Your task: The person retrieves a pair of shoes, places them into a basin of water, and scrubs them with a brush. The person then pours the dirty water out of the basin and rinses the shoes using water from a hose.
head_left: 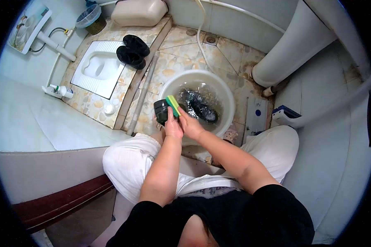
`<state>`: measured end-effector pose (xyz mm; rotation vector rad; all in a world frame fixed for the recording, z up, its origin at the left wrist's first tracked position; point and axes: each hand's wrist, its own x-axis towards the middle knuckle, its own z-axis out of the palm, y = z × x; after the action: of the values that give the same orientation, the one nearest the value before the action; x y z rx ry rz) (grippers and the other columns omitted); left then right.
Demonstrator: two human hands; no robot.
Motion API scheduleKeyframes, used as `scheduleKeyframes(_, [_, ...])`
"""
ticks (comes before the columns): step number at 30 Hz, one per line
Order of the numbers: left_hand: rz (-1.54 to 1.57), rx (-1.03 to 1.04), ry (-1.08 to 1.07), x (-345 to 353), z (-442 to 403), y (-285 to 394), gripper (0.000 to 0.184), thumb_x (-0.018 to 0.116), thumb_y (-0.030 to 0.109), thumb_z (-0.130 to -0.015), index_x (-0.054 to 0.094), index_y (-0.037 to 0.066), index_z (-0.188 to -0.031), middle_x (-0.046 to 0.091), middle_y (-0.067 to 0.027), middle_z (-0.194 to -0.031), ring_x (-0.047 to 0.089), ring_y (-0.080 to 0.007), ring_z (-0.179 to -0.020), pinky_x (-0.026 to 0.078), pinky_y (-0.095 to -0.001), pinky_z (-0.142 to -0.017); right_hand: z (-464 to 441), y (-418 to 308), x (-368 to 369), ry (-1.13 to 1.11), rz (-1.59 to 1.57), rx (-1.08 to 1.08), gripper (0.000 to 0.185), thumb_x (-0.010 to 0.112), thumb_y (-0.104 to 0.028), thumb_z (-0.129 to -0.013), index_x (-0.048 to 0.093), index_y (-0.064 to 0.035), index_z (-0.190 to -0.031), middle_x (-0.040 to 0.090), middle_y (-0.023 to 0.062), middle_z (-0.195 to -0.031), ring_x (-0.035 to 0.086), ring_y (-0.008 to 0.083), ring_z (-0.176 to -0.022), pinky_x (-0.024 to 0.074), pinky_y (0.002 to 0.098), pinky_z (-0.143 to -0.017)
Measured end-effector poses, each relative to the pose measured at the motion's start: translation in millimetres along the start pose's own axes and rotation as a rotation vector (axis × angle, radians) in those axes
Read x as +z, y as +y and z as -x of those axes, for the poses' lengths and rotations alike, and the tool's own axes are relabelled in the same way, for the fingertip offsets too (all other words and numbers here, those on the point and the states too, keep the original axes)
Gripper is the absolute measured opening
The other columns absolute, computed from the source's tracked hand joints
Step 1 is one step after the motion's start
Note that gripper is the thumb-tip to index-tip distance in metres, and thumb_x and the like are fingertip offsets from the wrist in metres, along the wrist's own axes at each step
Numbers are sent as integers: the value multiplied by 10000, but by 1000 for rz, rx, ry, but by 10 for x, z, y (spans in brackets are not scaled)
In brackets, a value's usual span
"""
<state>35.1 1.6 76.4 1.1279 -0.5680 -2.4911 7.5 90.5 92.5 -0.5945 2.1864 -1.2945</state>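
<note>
My left hand [174, 128] is closed around a wet black shoe [160, 112], held at the left rim of a white basin [230, 96]. Its far end is partly covered by a green and yellow scrubbing brush [173, 106]. My right hand [191, 126] grips that brush, pressing it against the shoe; the fingertips are partly hidden. In the basin, another dark shoe [203, 108] lies in the water.
To the left, a squat toilet [98, 66] is set in a raised tiled step, with black boots [132, 51] beside it. A grey pipe [143, 94] runs along the step. A hose [202, 39] reaches down behind the basin. At right stands a white column [290, 45].
</note>
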Motion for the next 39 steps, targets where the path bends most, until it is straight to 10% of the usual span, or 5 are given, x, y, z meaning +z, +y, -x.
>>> scheduleKeyframes(19, [-17,107,74,-206,-108,60,734,471,465,-779,168,-3,-1256,114,-224,-1311,135,-312,-1230,311,-415,-927,-230,1234,-212,-275,526,486,359,293,-216,-843,426,-122,-1162,560,178,-946,558,285,-821,431,404,-695])
scheduleKeyframes(21, [-34,104,71,-165,-135,71,759,469,480,-774,150,-6,-1263,95,-224,-1319,123,-311,-1235,302,-415,-931,-376,876,-266,-262,-273,834,363,316,-220,-837,421,-144,-1176,560,188,-939,560,277,-818,436,377,-702])
scheduleKeyframes(23, [-106,65,137,-193,-111,42,823,453,529,-758,105,-9,-1275,62,-225,-1329,95,-306,-1243,289,-417,-935,-192,399,-291,-97,-427,715,351,346,-234,-836,429,-157,-1169,549,230,-913,556,307,-810,433,359,-712])
scheduleKeyframes(25, [-134,50,173,-193,-136,21,861,445,561,-744,83,-7,-1281,42,-219,-1337,82,-302,-1248,251,-423,-949,-201,851,337,204,-214,-16,363,365,-257,-835,409,-173,-1186,543,258,-863,545,356,-772,427,370,-703])
scheduleKeyframes(39, [-269,60,196,-175,-178,-23,745,327,518,-816,173,-84,-1227,202,-225,-1288,196,-298,-1214,275,-401,-944,-224,308,109,-171,178,165,425,322,-270,-845,271,-184,-1258,544,249,-822,529,400,-738,408,450,-683])
